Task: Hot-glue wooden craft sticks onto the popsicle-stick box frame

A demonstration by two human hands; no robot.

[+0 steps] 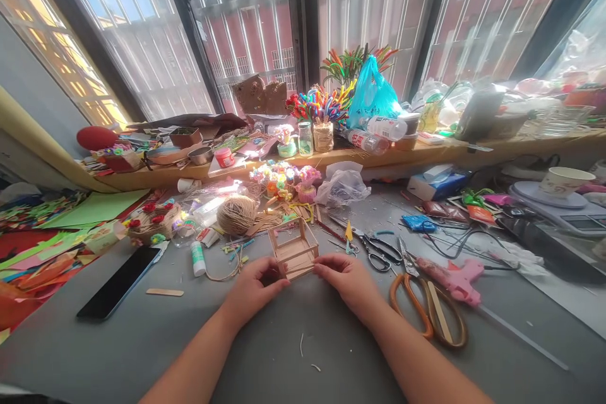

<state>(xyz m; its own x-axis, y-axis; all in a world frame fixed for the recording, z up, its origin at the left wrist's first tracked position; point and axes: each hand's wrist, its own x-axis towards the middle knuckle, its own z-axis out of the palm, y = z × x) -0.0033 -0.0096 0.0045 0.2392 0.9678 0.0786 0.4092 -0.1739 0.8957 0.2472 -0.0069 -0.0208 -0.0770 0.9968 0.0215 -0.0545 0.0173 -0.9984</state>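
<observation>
A small open box frame of thin wooden sticks (294,246) stands tilted on the grey table between my hands. My left hand (258,287) grips its lower left corner, thumb in front and the other fingers partly hidden behind. At the lower right corner, my right hand (345,281) pinches the frame between thumb and fingers. To the right lie black-handled scissors (379,252) and large brown-handled scissors (428,312) with a craft stick (439,312) across them. Beyond these rests a pink glue gun (457,278) with a glue stick in its back.
Left of my hands are a craft stick (165,292), a phone (118,282), a glue stick tube (198,259) and a ball of twine (237,214). Coloured paper (47,252) covers the left edge. A kitchen scale (568,208) carries a paper cup (567,181). The cluttered windowsill (265,164) runs behind.
</observation>
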